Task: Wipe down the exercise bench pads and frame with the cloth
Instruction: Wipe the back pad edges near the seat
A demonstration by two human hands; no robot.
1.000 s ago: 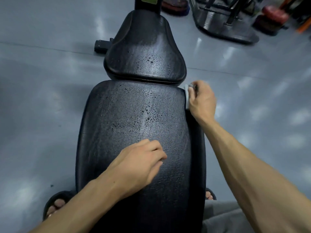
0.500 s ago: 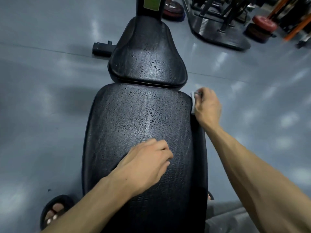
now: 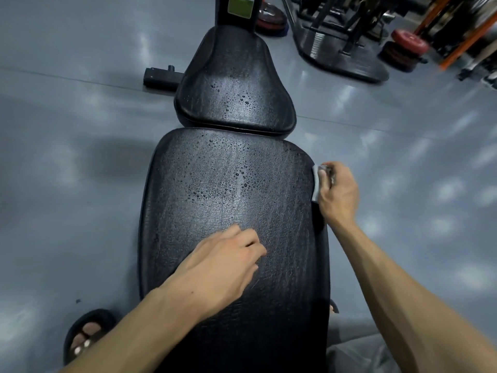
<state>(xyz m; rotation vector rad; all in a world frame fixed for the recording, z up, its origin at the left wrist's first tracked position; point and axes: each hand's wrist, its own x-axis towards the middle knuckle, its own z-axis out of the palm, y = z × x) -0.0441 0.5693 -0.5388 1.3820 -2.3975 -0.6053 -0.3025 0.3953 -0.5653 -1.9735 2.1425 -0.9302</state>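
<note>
Two hands meet the long pad [image 3: 228, 200]: the right hand [image 3: 339, 195] pinches a grey cloth [image 3: 317, 181] against its right edge; the left hand [image 3: 223, 267] rests on top, fingers loosely together.

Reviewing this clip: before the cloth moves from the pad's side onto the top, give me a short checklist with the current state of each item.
1. Cloth in right hand: ok, fingers curled round it.
2. Cloth against the side of the long pad: ok, pressed at its right edge.
3. Left hand bracing the pad: ok, resting on top, holding nothing.
4. Long pad top wiped: not ok, droplets remain on it.
5. Small pad wiped: not ok, droplets on it too.
6. Frame wiped: cannot tell, mostly hidden under the pads.
</note>
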